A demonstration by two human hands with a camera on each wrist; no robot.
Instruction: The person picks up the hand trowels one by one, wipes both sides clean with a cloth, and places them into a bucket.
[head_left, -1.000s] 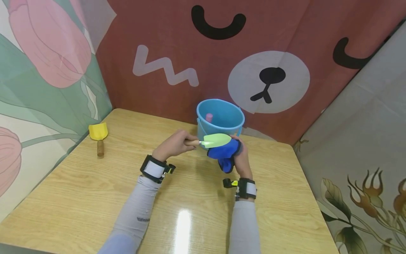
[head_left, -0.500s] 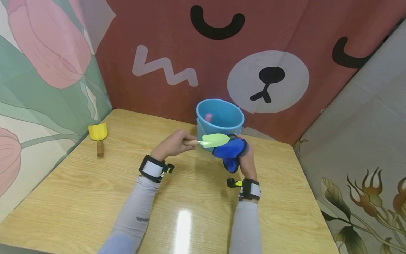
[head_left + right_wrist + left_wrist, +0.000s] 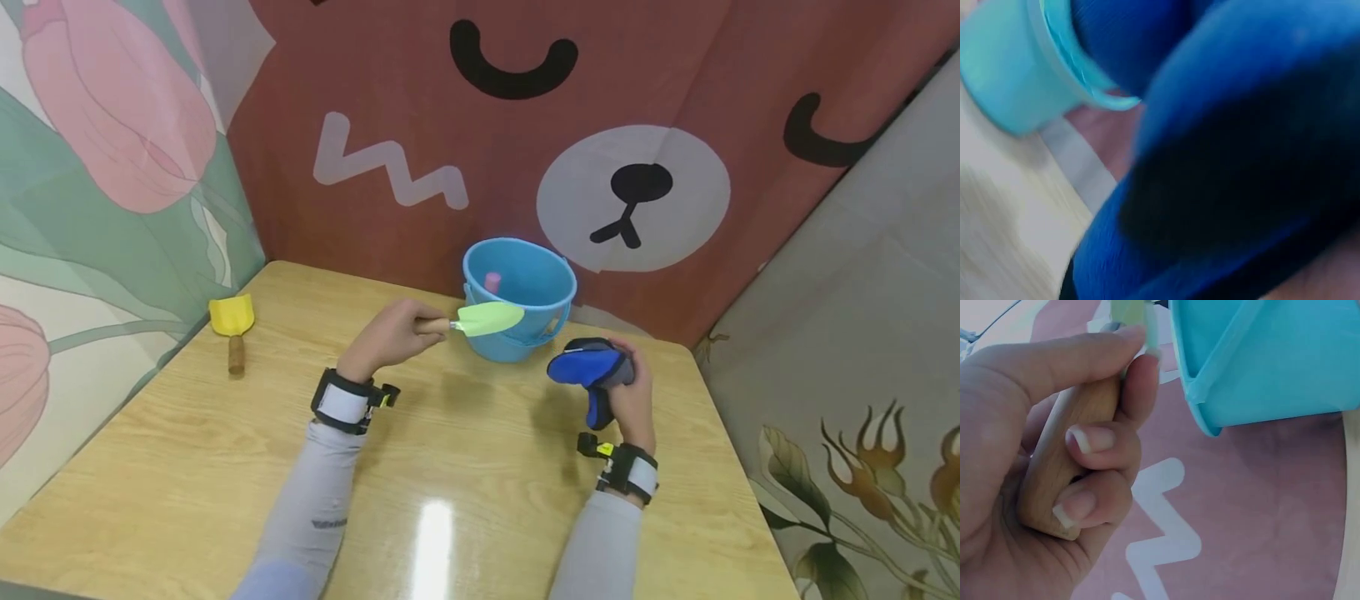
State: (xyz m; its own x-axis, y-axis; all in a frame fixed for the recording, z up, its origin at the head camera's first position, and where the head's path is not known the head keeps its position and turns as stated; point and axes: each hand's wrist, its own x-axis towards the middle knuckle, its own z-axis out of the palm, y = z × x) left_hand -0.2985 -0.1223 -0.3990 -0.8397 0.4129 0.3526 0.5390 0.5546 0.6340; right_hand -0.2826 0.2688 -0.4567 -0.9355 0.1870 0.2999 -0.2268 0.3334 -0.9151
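My left hand (image 3: 386, 337) grips the wooden handle of a small trowel (image 3: 491, 318), its light green blade pointing right in front of the bucket. In the left wrist view, the fingers and thumb curl round that handle (image 3: 1069, 450). To the right, my right hand (image 3: 636, 393) holds a soft blue-and-black cloth item (image 3: 588, 367) above the table; its exact kind is unclear. The cloth item (image 3: 1222, 125) fills most of the right wrist view and hides the fingers. A light blue bucket (image 3: 517, 329) stands upright behind both hands, with a pink object (image 3: 492, 282) inside.
A yellow scoop (image 3: 232, 315) with a brown handle lies at the table's left edge. The wooden table (image 3: 465, 442) backs onto a red-brown patterned cloth (image 3: 360, 225). Patterned cloths also hang on the left and right sides.
My right hand has moved right and toward me with the cloth item, away from the bucket and trowel blade. My left hand has shifted slightly left and up, still holding the trowel.
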